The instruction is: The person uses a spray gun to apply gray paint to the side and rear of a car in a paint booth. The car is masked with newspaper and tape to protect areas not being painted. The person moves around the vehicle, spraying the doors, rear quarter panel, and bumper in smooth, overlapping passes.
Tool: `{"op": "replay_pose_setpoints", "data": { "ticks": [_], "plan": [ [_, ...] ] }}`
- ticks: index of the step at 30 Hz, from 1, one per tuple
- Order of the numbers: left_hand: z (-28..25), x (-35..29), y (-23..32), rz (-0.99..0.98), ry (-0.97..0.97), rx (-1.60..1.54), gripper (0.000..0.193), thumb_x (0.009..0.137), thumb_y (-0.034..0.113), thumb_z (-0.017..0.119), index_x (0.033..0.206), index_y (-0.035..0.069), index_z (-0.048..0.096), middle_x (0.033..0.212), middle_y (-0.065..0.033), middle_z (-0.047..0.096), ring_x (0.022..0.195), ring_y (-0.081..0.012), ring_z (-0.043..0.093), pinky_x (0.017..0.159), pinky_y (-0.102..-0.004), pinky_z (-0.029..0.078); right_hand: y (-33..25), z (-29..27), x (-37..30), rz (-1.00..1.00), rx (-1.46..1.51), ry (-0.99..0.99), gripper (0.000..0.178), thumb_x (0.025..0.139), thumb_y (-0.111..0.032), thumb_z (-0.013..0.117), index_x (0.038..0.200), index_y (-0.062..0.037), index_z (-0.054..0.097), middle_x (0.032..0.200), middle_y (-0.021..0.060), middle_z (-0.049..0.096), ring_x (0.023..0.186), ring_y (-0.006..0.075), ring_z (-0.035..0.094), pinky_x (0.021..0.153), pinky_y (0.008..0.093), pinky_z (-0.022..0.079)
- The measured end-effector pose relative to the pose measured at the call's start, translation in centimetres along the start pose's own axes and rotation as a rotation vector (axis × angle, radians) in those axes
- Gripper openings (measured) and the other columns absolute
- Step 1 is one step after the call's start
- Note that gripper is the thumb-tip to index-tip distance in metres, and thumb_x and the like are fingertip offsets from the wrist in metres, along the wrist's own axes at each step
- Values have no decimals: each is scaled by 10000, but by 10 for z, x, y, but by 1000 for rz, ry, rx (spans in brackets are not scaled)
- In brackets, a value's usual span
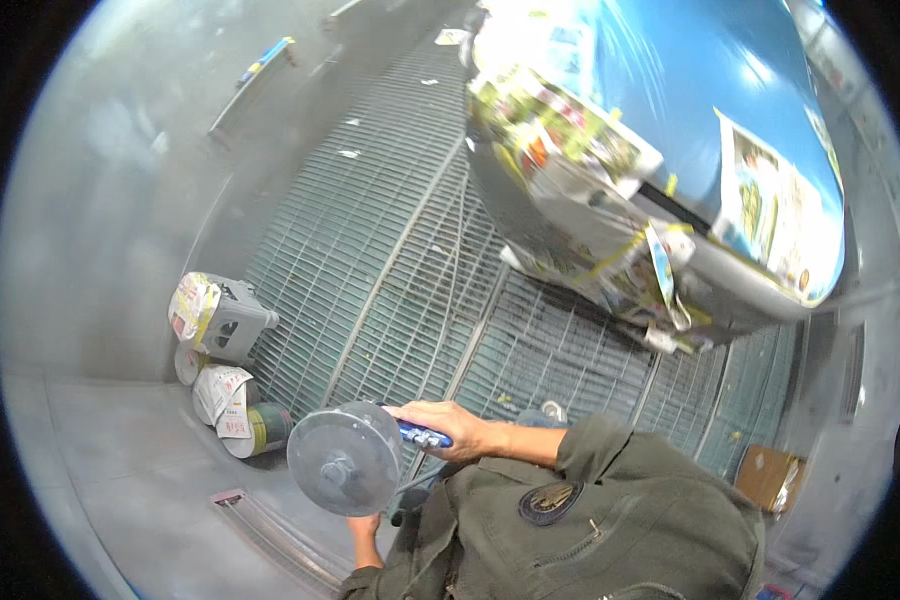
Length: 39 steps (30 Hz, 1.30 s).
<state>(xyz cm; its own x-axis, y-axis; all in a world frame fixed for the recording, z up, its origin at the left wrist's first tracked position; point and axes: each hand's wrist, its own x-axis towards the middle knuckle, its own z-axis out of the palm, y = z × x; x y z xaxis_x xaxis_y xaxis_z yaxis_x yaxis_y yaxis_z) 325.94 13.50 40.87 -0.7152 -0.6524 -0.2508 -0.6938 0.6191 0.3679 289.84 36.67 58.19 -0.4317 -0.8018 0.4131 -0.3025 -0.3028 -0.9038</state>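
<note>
My right hand (455, 427) is wrapped round the blue metal body of a spray gun (426, 436), out in front of my dark green jacket. A round, see-through plastic paint cup (342, 458) is at the gun's left end, its wide face turned up to me. My left hand (364, 524) reaches in from below, behind the cup. Only its wrist side shows; its fingers are hidden by the cup, so their grip cannot be seen. Both hands are well short of the car (770, 60), a glossy blue and grey body partly covered with newspaper and yellow tape.
Metal grating (400, 260) covers the floor, with paper scraps on it. At the left wall stand a grey plastic jug (238, 318) and a green tin (267, 428) beside newspaper. A cardboard box (767, 477) lies at the right. The car's grey lower edge (610, 260) overhangs the grating.
</note>
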Motion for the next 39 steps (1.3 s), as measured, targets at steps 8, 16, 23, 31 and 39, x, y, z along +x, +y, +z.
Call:
{"op": "replay_pose_setpoints", "data": {
  "ticks": [8, 16, 23, 31, 39],
  "plan": [
    [-140, 113, -63, -226, -62, 172, 278, 803, 266, 776, 783, 1, 696, 798, -237, 683, 789, -444, 650, 700, -522, 501, 36, 80, 137, -16, 88, -7, 562, 773, -48, 720, 1294, 51, 534, 1207, 235, 604, 1101, 407, 607, 964, 434, 485],
    [-156, 186, -101, -374, 59, 74, 232, 789, 190, 761, 694, -2, 671, 744, -246, 655, 732, -459, 625, 650, -508, 466, 134, 113, 226, -44, 28, -72, 323, 788, -153, 723, 1068, -12, 646, 1160, 225, 634, 1058, 403, 622, 909, 455, 488],
    [-121, 233, -140, -581, -57, 63, 152, 657, 117, 738, 671, -3, 646, 713, -265, 620, 712, -477, 595, 617, -519, 453, 185, 77, 361, 241, 305, 125, 242, 836, -117, 666, 1063, -35, 685, 1088, 198, 675, 1034, 342, 644, 856, 422, 536],
    [-166, 435, -55, -471, 191, -187, 156, 724, 158, 755, 720, 27, 671, 685, -237, 629, 682, -469, 594, 620, -514, 453, 180, -52, 631, 344, 92, 246, 379, 970, -105, 620, 1334, -36, 543, 1109, 51, 650, 901, 99, 614, 572, 252, 579],
    [-243, 619, 14, -258, 207, -250, 381, 841, 325, 771, 682, 6, 637, 648, -220, 606, 658, -461, 575, 600, -513, 428, 134, -122, 750, 357, 13, 370, 263, 958, -145, 642, 1182, -6, 639, 1117, 80, 674, 966, 143, 652, 557, 260, 578]
  ]
}}
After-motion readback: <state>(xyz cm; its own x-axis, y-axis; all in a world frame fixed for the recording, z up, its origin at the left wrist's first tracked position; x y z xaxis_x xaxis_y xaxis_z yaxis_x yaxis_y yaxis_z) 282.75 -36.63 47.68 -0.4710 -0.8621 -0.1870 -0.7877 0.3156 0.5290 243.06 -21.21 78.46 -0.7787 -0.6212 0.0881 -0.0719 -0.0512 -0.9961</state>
